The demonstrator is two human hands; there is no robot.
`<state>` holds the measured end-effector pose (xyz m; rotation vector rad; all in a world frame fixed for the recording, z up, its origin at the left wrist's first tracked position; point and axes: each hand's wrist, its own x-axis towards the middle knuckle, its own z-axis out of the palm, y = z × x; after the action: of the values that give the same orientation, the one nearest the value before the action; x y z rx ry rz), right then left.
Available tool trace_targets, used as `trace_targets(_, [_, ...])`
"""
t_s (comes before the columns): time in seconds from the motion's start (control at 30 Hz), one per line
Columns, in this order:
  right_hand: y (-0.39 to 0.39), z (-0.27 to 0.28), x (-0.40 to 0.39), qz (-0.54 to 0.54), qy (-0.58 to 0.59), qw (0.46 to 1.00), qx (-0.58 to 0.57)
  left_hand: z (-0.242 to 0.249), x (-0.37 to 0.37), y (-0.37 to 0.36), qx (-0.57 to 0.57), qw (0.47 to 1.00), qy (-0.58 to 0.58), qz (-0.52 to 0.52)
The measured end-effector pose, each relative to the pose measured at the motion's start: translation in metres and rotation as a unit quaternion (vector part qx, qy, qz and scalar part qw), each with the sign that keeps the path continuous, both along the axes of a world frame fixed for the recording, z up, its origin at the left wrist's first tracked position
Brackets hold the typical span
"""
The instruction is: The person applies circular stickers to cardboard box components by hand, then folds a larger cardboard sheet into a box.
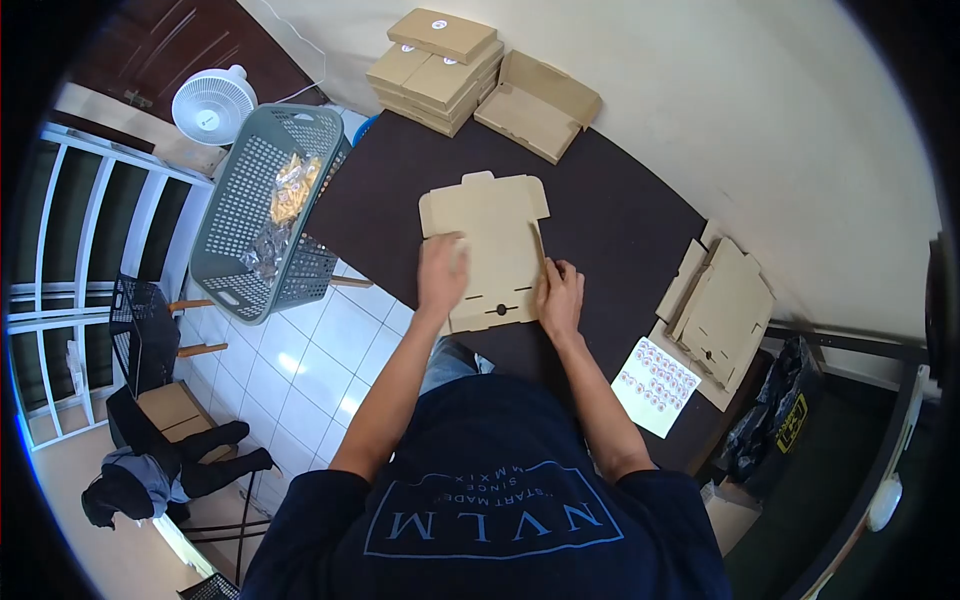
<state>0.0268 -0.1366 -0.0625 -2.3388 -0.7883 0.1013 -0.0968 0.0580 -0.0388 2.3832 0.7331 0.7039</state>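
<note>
A partly folded cardboard box blank [490, 235] lies on the dark table before me, its right side flap standing up. My left hand [443, 272] is at the blank's left edge, its fingers curled over the cardboard and slightly blurred. At the lower right, my right hand [561, 297] grips the raised side flap between thumb and fingers. Slots and a round dark hole show along the near end of the blank. The part of the left edge under my left hand is hidden.
Stacked closed boxes [437, 75] and an open box [538, 103] stand at the table's far edge. Flat blanks [722, 310] and a sticker sheet [655, 387] lie at right. A grey-green basket [232, 215] holding bagged goods [293, 190] stands left, near a white fan [213, 106].
</note>
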Motion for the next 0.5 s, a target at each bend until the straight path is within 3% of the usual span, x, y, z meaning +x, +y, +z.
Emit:
trace_targets(0.07, [-0.002,0.002,-0.010,0.037,-0.020,0.995,-0.090,0.005,0.030,-0.019,-0.111,0.984,-0.014,-0.136])
trace_targets(0.1, [-0.003,-0.001,-0.013,0.045,-0.039,0.993,-0.102,0.003,0.044,-0.025,-0.111,0.984,-0.014,-0.136])
trace_targets(0.17, [-0.001,0.008,-0.017,0.051,-0.061,0.990,-0.117,-0.004,0.061,-0.038,0.015,0.982,0.134,-0.133])
trace_targets(0.2, [-0.001,0.011,-0.020,0.058,-0.083,0.986,-0.130,-0.010,0.065,-0.037,0.012,0.982,0.134,-0.135])
trace_targets(0.27, [-0.001,0.013,-0.018,0.060,-0.077,0.985,-0.146,-0.021,0.072,-0.032,0.001,0.964,0.242,-0.111])
trace_targets(0.5, [0.024,0.006,0.024,0.053,0.016,0.990,-0.129,-0.038,0.064,-0.026,0.043,0.963,0.234,-0.126])
